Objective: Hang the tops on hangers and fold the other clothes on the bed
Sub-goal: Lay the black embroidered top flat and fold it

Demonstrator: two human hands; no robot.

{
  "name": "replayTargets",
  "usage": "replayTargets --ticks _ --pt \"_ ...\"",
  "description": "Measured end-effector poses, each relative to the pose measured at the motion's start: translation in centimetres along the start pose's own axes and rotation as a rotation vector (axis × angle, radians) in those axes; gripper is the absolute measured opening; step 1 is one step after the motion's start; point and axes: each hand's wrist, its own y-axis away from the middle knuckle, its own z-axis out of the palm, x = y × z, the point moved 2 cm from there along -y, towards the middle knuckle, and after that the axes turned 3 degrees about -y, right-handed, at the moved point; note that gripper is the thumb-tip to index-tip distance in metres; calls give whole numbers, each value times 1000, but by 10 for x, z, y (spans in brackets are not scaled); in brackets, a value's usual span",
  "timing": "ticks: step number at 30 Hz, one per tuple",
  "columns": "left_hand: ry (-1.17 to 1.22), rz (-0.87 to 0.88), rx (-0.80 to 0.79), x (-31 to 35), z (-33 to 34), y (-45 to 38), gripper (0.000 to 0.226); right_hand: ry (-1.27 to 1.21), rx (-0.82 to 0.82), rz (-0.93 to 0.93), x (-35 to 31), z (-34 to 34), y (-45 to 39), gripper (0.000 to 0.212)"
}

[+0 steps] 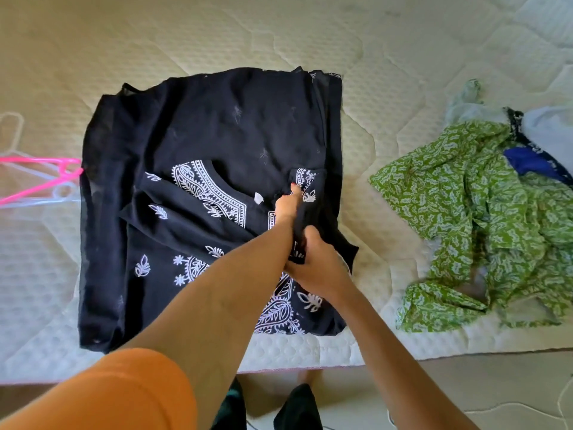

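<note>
Bare quilted mattress (279, 35), bed. Black embroidered kurta (217, 187): centre, atop black sheer cloth, unhung. Left hand (286, 203) pinching shoulder; right hand (313, 262) gripping sleeve. Pink hanger (46, 178): left, unused. Green printed garment (459, 218), heaped right, unfolded.

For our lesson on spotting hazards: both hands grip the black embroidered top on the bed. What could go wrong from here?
1. The black embroidered top lies on a sheer black cloth; lifting may drag it along.
2. The right hand bunches the fabric, so it may crease.
3. The pink hanger lies far left, while the left hand is busy; reaching could undo the grip.
</note>
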Motion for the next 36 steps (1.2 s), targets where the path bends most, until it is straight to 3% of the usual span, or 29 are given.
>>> replayTargets --ticks 3,5,7,9,10,12,15,16,18,20,21,23,26,29,31,34,36 --pt "-17 115 8 -15 -2 12 50 -301 -31 252 12 19 0 45" --pt "13 204 53 -33 -3 20 53 -480 68 351 17 29 -2 36" --pt "200 285 256 -53 -1 35 47 -727 170 419 18 34 -5 17" --pt "424 149 550 -72 -9 63 30 -972 247 454 13 38 -12 14" --pt "521 40 609 -83 -13 75 21 -1088 284 457 7 42 -16 16" --pt "728 -133 536 -93 -15 94 23 -1276 308 445 -4 46 -27 17" --pt "993 -254 228 -106 -8 105 41 -1359 250 377 -25 59 -41 14" --pt "1036 -281 124 -110 -3 104 37 -1194 227 342 -27 63 -45 16" --pt "1118 -366 48 -117 -2 103 21 -491 182 264 -29 68 -49 12" --pt "1342 -489 -30 -125 -8 104 22 28 184 242 -29 71 -46 44" --pt "1451 -509 -109 -127 -12 106 28 57 220 254 -31 71 -41 58" --pt "1589 -484 -262 -129 -22 112 40 -26 228 254 -34 71 -31 63" --pt "1532 -444 -349 -128 -30 121 62 -54 41 242 -37 81 -15 34" --pt "1378 -457 -329 -128 -35 125 67 -30 182 107 -35 84 -3 1" --pt "1306 -486 -270 -131 -36 128 68 -97 252 92 -30 87 1 9" --pt "1247 -451 -150 -144 -33 132 61 -643 195 203 -38 99 3 13" --pt "1283 -409 -151 -152 -40 138 51 -974 92 272 -53 114 2 18"
